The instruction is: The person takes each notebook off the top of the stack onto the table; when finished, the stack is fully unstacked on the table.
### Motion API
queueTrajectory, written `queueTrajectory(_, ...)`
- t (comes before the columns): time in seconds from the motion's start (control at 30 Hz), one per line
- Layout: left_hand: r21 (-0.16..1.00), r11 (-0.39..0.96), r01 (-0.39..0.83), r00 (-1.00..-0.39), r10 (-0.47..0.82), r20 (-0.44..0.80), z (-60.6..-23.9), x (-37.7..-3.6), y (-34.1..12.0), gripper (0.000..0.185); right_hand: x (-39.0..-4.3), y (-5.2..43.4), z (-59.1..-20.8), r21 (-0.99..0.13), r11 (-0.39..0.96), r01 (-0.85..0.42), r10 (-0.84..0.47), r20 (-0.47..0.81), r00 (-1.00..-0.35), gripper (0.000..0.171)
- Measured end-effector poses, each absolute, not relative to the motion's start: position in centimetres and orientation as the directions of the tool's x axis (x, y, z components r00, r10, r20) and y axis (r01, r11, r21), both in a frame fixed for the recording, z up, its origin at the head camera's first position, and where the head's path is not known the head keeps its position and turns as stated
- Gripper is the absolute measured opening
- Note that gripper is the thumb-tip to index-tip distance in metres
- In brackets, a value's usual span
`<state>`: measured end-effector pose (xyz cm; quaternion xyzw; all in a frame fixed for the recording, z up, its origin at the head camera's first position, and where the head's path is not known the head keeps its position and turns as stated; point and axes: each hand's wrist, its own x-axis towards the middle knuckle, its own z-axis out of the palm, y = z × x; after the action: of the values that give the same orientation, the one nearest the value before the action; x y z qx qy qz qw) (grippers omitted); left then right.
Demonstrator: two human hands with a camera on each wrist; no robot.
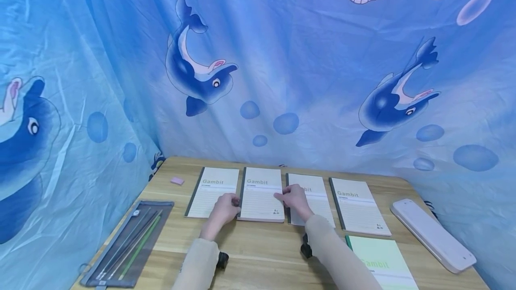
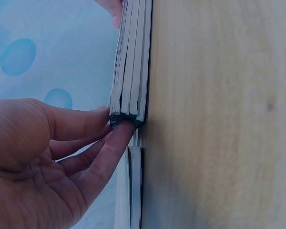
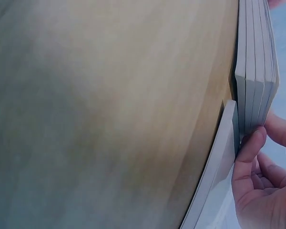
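Note:
In the head view a stack of notebooks [image 1: 262, 200] with pale "Gambit" covers and dark spines lies on the table between both hands. The left hand [image 1: 223, 211] holds the stack at its spine side; the left wrist view shows the thumb at the upper edge and a finger [image 2: 105, 164] against the spine. On the opposite side the right hand [image 1: 296, 200] grips the page edges, thumb over the cover and curled fingers [image 3: 250, 148] at the side. Several notebooks [image 3: 255, 57] make up the stack. A thinner notebook [image 1: 213, 196] lies to its left, another [image 1: 320, 200] partly under the right hand.
Further right lie a matching notebook [image 1: 359, 205] and a green notebook [image 1: 383, 258], then a white case [image 1: 433, 234]. At the left are a pink eraser [image 1: 177, 181] and a grey mesh pouch [image 1: 151, 240] holding pencils. A blue dolphin-print curtain [image 1: 282, 79] hangs behind the wooden table [image 1: 258, 254].

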<state>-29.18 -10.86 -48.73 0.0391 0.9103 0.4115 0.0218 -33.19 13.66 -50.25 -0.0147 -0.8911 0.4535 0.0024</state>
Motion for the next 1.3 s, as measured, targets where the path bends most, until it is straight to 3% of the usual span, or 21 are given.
queueTrajectory(0.9,0.742,0.662,0.111,-0.992,0.116,0.046,-48.9,-29.1,-10.8,0.029,-32.8,14.5,-49.5,-0.777,0.629,0.021,0.084,0.041,-0.996,0.021)
queueTrajectory(1.3,0.741,0.664,0.099,-0.994,0.107,0.037,-48.6,-28.7,-10.7,0.037,-32.5,17.0,-49.2,-0.843,0.537,0.024,0.058,0.008,-0.998,0.017)
